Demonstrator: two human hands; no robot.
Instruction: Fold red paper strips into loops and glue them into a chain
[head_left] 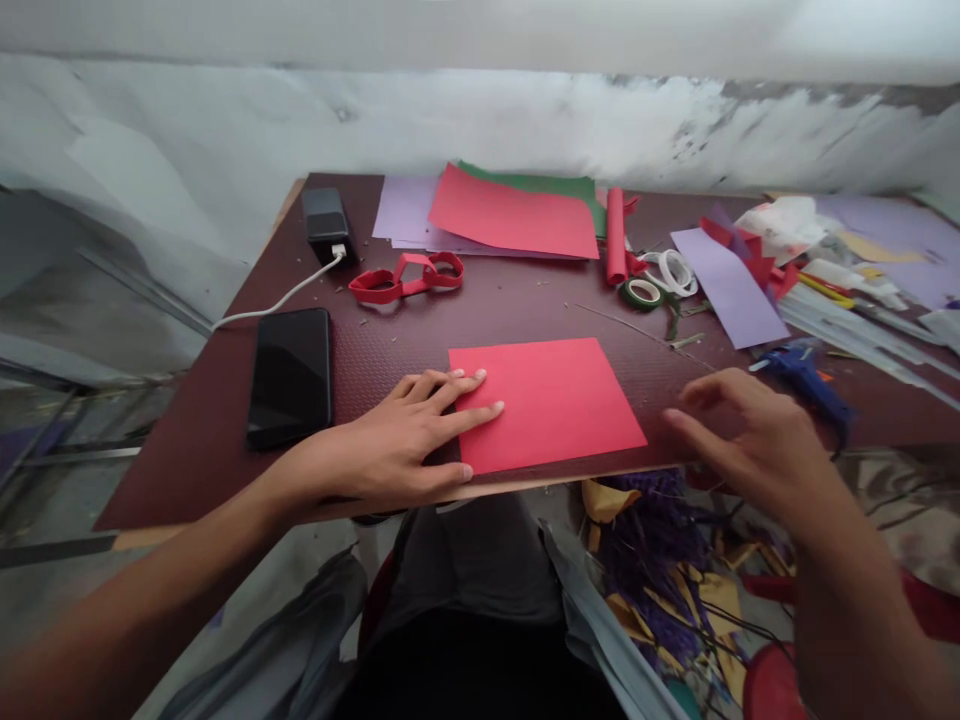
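Observation:
A red sheet of paper [555,400] lies flat at the front edge of the dark red table. My left hand [420,425] rests on its left side with the fingers spread, the fingertips touching the paper. To the right of the sheet, my right hand [750,435] hovers over the table edge, a little blurred, thumb and fingers apart and nothing between them. Just beyond that hand is a blue glue gun [810,385]. A looped red paper strip [409,280] stands behind the sheet.
On the left are a black phone [291,378] and a power bank [326,222] with a white cable. Stacked sheets [517,215], a red roll [616,235], tape rolls [642,292] and a purple sheet [729,285] lie farther back. Scraps [652,540] cover the floor.

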